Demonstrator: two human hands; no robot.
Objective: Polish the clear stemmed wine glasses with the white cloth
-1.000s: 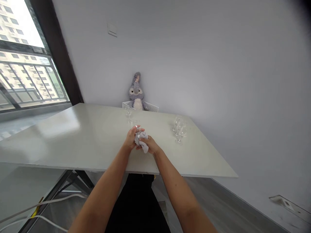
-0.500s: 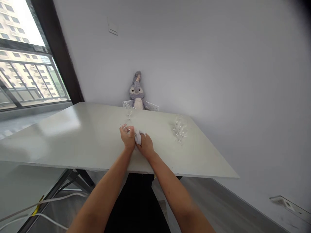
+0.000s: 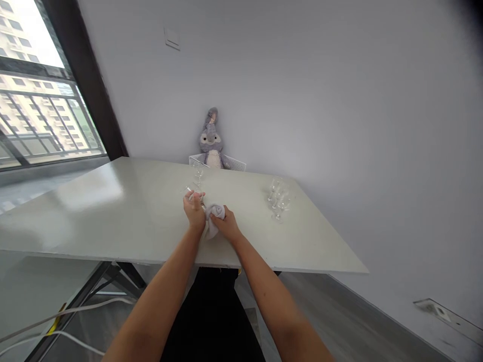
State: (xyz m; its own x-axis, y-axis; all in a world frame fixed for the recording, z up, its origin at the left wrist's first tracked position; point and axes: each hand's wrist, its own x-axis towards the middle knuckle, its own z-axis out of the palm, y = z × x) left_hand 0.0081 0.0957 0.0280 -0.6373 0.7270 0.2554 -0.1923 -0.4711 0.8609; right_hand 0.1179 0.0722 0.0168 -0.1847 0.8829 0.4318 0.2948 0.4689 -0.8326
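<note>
My left hand (image 3: 195, 211) is closed around a clear stemmed glass (image 3: 196, 197), whose outline is hard to make out between the fingers. Close beside it, my right hand (image 3: 226, 224) grips a bunched white cloth (image 3: 216, 211), with a loose end hanging down toward the tabletop. The cloth sits right against the left hand. Just beyond the left hand, another stemmed glass (image 3: 198, 172) stands upright on the white table (image 3: 151, 216). A cluster of several clear glasses (image 3: 278, 196) stands to the right of my hands.
A grey plush toy (image 3: 212, 143) sits at the table's back edge by a white perforated basket (image 3: 237, 164), against the wall. The table's front edge (image 3: 302, 270) runs close to my body. A window (image 3: 41, 110) is at left, and white cables (image 3: 75, 309) hang below the table.
My right hand has drawn the cloth slightly away from the left, and more of the cloth shows, its end hanging down. The left hand has turned a little with the glass.
</note>
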